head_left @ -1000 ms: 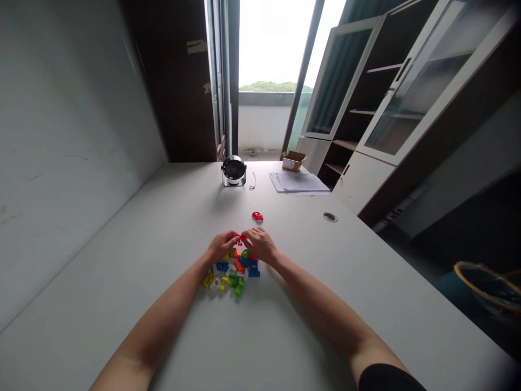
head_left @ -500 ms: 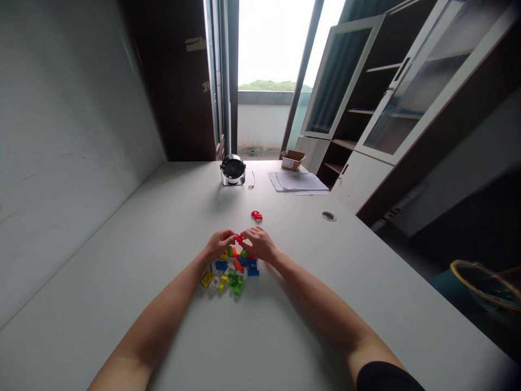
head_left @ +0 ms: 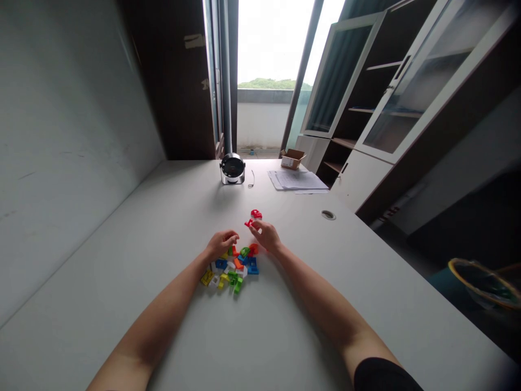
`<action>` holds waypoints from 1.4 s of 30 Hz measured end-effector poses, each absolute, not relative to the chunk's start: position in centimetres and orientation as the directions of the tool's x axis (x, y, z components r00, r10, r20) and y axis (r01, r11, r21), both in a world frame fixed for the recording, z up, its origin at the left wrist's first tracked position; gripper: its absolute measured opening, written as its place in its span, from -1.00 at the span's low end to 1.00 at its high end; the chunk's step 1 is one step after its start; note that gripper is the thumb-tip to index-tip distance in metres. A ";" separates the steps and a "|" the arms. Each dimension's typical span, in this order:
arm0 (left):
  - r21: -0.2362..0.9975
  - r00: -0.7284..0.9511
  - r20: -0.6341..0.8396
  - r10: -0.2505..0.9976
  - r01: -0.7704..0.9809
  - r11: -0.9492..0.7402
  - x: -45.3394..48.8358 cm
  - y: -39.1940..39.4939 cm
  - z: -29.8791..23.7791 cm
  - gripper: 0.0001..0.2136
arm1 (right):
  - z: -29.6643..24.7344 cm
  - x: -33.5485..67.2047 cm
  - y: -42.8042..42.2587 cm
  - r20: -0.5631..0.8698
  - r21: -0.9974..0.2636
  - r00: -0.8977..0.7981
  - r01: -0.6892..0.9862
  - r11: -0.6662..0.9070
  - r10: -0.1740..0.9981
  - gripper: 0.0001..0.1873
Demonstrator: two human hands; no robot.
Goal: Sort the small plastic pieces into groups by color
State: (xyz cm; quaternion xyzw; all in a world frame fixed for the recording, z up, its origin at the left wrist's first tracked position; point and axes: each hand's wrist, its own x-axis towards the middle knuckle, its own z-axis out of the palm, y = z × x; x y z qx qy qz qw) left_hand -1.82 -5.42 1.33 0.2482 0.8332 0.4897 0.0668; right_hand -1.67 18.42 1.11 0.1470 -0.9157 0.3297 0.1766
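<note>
Red plastic piece [head_left: 248, 222] sits at the fingertips of your right hand [head_left: 265, 236], its grip on it unclear; your left hand [head_left: 222, 244] is released and empty above the block pile [head_left: 230, 269] on the table [head_left: 122, 282], with another red piece [head_left: 256, 214] just beyond your right fingertips.

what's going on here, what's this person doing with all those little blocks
A person is working with bare hands at a white desk, over a heap of small coloured plastic blocks. The left hand hovers just above the heap and looks empty. The right hand is reaching past the heap, its fingertips beside a small red piece, though whether it's gripped is hard to tell. A second red piece lies just beyond it.
</note>
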 end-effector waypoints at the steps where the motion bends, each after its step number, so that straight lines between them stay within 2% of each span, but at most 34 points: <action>1: 0.841 -0.866 0.132 0.483 0.355 0.407 -1.8 -5.4 1.4 -0.69 | 0.9 -2.1 19.0 0.380 -0.610 -0.922 -0.311 0.729 -0.076 -0.71; 3: 0.828 -0.864 0.132 0.486 0.366 0.425 -1.7 -5.4 1.5 -0.71 | 0.7 -2.9 20.0 0.302 -0.694 -0.952 -0.191 0.694 0.040 -0.68; 6: 0.817 -0.862 0.128 0.491 0.372 0.441 -1.6 -5.4 1.8 -0.72 | 0.5 -3.5 20.8 0.252 -0.737 -0.963 -0.128 0.664 0.094 -0.66; 10: 0.810 -0.857 0.126 0.499 0.380 0.448 -1.5 -5.3 2.0 -0.72 | 0.1 -3.1 20.0 0.263 -0.706 -0.963 -0.151 0.692 0.059 -0.67; 15: 0.805 -0.852 0.134 0.506 0.391 0.446 -1.6 -5.3 1.8 -0.73 | -0.1 -2.2 18.2 0.278 -0.693 -0.957 -0.261 0.672 -0.085 -0.65; 17: 0.803 -0.854 0.140 0.502 0.395 0.447 -1.6 -5.3 1.7 -0.73 | 0.0 -2.3 18.4 0.276 -0.703 -0.958 -0.254 0.664 -0.075 -0.64; 18: 0.802 -0.855 0.141 0.499 0.394 0.449 -1.6 -5.3 1.6 -0.73 | 0.1 -2.5 18.8 0.274 -0.700 -0.961 -0.222 0.679 -0.031 -0.65; 20: 0.800 -0.860 0.136 0.492 0.388 0.457 -1.6 -5.4 1.6 -0.72 | 0.3 -2.9 19.7 0.269 -0.658 -0.959 -0.116 0.744 0.087 -0.69; 22: 0.799 -0.861 0.126 0.492 0.382 0.465 -1.6 -5.4 1.6 -0.72 | 0.3 -3.3 20.6 0.270 -0.565 -0.948 -0.017 0.825 0.166 -0.73; 25: 0.794 -0.859 0.113 0.500 0.381 0.475 -1.6 -5.3 1.7 -0.72 | 0.2 -3.5 21.0 0.282 -0.430 -0.944 0.035 0.902 0.171 -0.74; 28: 0.796 -0.863 0.104 0.494 0.370 0.479 -1.6 -5.3 1.7 -0.71 | -0.1 -3.4 20.7 0.292 -0.393 -0.942 0.042 0.919 0.168 -0.70; 34: 0.796 -0.866 0.108 0.488 0.369 0.480 -1.4 -5.3 2.1 -0.71 | -0.6 -3.6 20.9 0.321 -0.476 -0.919 0.054 0.878 0.230 -0.71; 42: 0.791 -0.863 0.120 0.490 0.381 0.479 -1.4 -5.3 2.1 -0.72 | -0.9 -3.9 21.4 0.342 -0.557 -0.922 -0.044 0.829 0.180 -0.76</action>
